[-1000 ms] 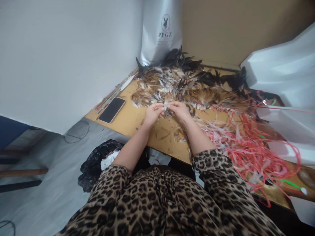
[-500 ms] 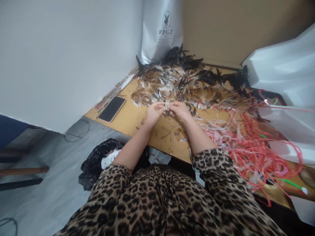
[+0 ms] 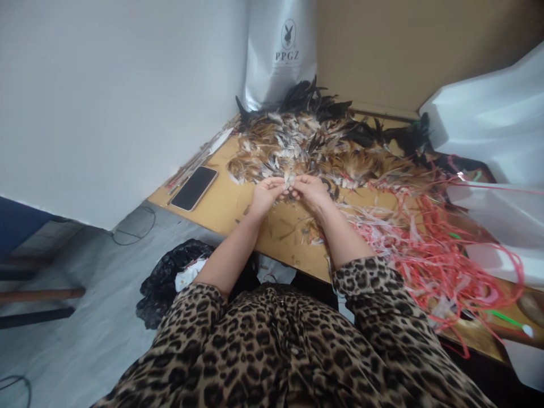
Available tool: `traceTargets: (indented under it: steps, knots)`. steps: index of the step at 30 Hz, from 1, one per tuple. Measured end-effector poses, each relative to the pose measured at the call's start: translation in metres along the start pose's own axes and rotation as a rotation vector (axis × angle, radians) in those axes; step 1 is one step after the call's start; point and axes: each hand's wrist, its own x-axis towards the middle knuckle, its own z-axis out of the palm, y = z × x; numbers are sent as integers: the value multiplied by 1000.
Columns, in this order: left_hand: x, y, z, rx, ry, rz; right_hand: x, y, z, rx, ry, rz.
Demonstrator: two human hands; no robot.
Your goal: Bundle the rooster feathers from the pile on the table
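My left hand (image 3: 266, 195) and my right hand (image 3: 311, 190) meet over the wooden table (image 3: 221, 207), fingertips pinched together on a small pale bunch of feathers (image 3: 289, 181). Just beyond the hands lies a big heap of brown, white and black feathers (image 3: 314, 144). Loose feather scraps lie on the table under my wrists. Both forearms come out of leopard-print sleeves.
A black phone (image 3: 194, 188) lies at the table's left edge beside thin sticks (image 3: 199, 158). A tangle of red and white plastic string (image 3: 425, 243) covers the right side. A silver bag (image 3: 280, 51) stands at the back wall; a black bag (image 3: 170, 277) sits on the floor.
Both hands stay pinched on the feather bunch at nearly the same spot; only the view has shifted slightly.
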Motion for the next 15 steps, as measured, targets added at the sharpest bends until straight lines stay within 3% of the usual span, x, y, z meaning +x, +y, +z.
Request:
traceTargets:
  steps: [15]
  knots:
    - [1,-6,-3,-2,-103,-16,-5,-9,2,26,43,34]
